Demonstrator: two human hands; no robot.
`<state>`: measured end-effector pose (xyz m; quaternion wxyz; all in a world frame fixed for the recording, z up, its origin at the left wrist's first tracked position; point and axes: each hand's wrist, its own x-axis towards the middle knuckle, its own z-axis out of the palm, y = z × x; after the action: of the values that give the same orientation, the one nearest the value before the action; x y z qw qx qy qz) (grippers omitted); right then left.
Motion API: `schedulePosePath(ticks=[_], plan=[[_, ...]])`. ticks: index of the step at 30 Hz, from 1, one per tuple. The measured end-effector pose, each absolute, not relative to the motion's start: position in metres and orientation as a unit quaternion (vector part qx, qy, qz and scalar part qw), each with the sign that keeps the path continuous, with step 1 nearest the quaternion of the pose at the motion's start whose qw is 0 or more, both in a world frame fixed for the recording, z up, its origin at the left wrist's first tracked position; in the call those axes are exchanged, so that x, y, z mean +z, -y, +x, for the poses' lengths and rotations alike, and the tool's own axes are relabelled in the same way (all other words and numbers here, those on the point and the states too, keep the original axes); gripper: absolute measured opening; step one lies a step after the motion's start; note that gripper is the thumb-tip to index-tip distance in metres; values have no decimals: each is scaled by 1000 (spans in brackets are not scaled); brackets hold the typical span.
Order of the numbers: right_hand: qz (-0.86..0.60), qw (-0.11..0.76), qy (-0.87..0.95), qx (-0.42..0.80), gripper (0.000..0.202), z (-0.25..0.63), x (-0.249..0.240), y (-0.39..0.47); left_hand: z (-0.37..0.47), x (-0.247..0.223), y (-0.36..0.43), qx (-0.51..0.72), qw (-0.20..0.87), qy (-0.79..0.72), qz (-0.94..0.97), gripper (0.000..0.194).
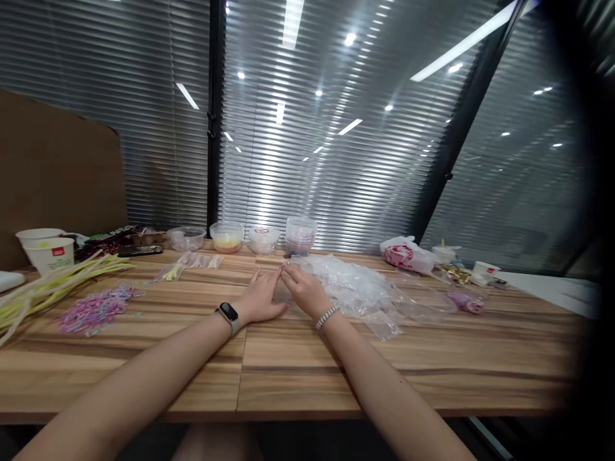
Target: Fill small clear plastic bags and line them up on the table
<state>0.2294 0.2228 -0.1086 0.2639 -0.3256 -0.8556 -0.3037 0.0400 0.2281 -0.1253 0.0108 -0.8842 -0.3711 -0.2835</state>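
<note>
Both my hands meet at the middle of the wooden table (298, 378), their fingertips close together. My left hand (262, 298) has a smartwatch (229, 312) at its wrist and lies low over the table, thumb pointing right. My right hand (305, 291), with a striped band (327, 316) at the wrist, reaches in from the right, beside a heap of clear plastic bags (355, 285). Something clear shows faintly between the hands; whether either hand grips it is too small to tell.
Pink and purple small links (98, 308) and yellow strips (62, 282) lie at the left, near paper cups (50, 256). Clear tubs (227, 237) line the back. A white-and-red plastic bag (407, 255) sits at the back right.
</note>
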Motion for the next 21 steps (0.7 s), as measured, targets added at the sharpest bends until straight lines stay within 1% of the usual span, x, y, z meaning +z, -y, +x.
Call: schedulePosePath(ticks=[3,6,8,11,13,14,16,18,21], plan=[[-326,270,853,-307,36,230,-114,-231,40,-130,-233,-281,0,381,-881,86],[-347,307,845,-267,36,225,-120,-240,40,-132,-243,-292,-26,393,-872,77],[-357,343,843,-211,39,218,-125,-243,40,-133,-249,-317,-66,391,-862,70],[-362,399,835,-108,56,211,-133,-243,38,-134,-252,-361,-135,395,-834,65],[-362,442,820,-29,63,211,-136,-241,34,-133,-248,-380,-171,406,-813,64],[-361,462,810,10,62,212,-137,-240,33,-132,-244,-385,-186,408,-807,63],[-358,487,794,67,54,216,-137,-238,30,-130,-234,-385,-218,405,-800,65],[-350,482,799,79,46,221,-135,-235,30,-126,-226,-376,-254,393,-800,68],[-337,471,811,79,45,225,-132,-229,33,-123,-221,-361,-292,361,-809,69]])
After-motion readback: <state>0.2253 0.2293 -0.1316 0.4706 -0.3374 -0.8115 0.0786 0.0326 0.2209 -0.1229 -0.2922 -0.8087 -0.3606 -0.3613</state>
